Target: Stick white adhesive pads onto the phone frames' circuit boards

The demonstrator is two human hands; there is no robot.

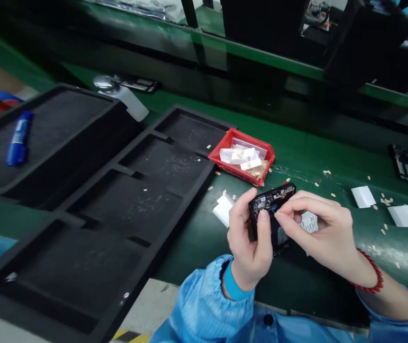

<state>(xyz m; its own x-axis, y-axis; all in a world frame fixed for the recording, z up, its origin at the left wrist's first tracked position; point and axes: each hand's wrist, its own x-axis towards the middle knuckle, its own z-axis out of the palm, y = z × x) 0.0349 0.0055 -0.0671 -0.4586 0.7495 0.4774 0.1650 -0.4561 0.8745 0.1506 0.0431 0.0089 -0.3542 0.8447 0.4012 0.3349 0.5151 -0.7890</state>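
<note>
My left hand (248, 238) is wrapped round an opened phone (273, 205), with its thumb laid on the inner face. Circuit parts show along the phone's upper end, and the unit is tilted above the green bench. My right hand (318, 228) is closed in a pinch at the phone's inner parts; whatever its fingertips hold is too small to make out. Just behind the right fingers lies a white sheet with printed marks (310, 222). Beyond the phone stands a red bin (221, 155) with white paper slips and small tan pieces in it.
A black foam tray (125, 174) with several recesses spans the left. Behind it, a black block (64, 109) bears a blue marker (19, 138). A metal-topped dispenser bottle (128, 100) stands nearby. White papers (363, 196) and tan bits lie right; another phone part (402, 163) is farther back.
</note>
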